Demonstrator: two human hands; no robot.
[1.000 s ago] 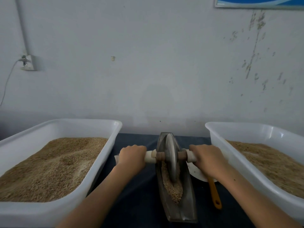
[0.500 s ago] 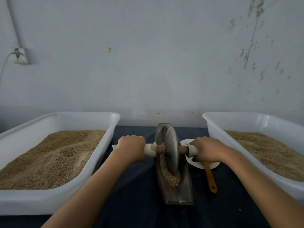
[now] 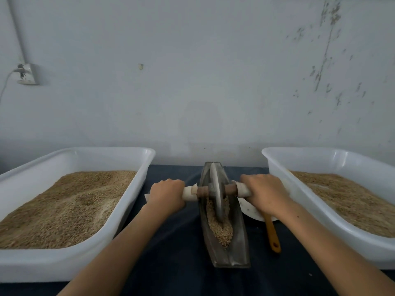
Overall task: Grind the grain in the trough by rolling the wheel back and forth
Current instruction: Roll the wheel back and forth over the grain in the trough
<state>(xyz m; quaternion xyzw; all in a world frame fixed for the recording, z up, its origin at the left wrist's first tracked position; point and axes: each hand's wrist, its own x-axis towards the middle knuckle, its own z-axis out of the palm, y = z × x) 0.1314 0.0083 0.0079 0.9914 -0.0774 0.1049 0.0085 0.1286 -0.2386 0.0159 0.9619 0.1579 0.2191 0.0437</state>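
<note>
two hands share the work here: the left hand (image 3: 167,195) is curled round the pale wrapped end of the axle (image 3: 215,190) on its side, and the right hand (image 3: 266,194) wraps the other end the same way, probably so that the push lands evenly and the disc does not tip. the grinding wheel (image 3: 216,194) stands upright on edge in the far half of the metal trough (image 3: 239,236), its rim sunk into the grain (image 3: 221,228) heaped toward the near end. the trough's long axis runs away from the person toward the wall, near end blunt, far end tapering; the axle lies crosswise to it. white tubs (image 3: 64,261) of grain flank the trough, likely as supply and collection. an orange-handled spoon (image 3: 272,235) lies just right of it on the dark cloth.
</note>
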